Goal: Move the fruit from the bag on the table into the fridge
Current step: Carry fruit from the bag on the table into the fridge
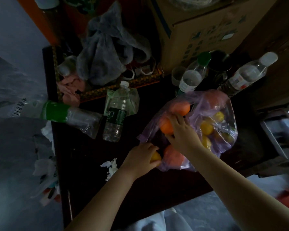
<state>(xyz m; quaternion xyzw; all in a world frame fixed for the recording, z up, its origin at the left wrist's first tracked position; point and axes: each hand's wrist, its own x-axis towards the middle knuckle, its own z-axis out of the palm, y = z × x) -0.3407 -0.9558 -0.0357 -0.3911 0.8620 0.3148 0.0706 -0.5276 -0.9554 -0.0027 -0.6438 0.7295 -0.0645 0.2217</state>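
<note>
A thin purple plastic bag (pixel 212 104) lies on the dark table (pixel 93 164), holding several oranges and yellow lemons (pixel 206 128). My right hand (pixel 182 130) reaches into the bag's mouth with its fingers closed around an orange (pixel 165 126). Another orange (pixel 182 108) sits just beyond it, and a third (pixel 172 155) lies under my right wrist. My left hand (pixel 140 157) rests at the bag's near edge, gripping a yellow lemon (pixel 155 157). No fridge is in view.
Several clear water bottles stand or lie on the table: one upright (pixel 114 117), one on its side (pixel 70 115), two at the back right (pixel 193 75). A grey bag (pixel 107 52), a cardboard box (pixel 207 27) and crumpled tissue (pixel 111 165) crowd the table.
</note>
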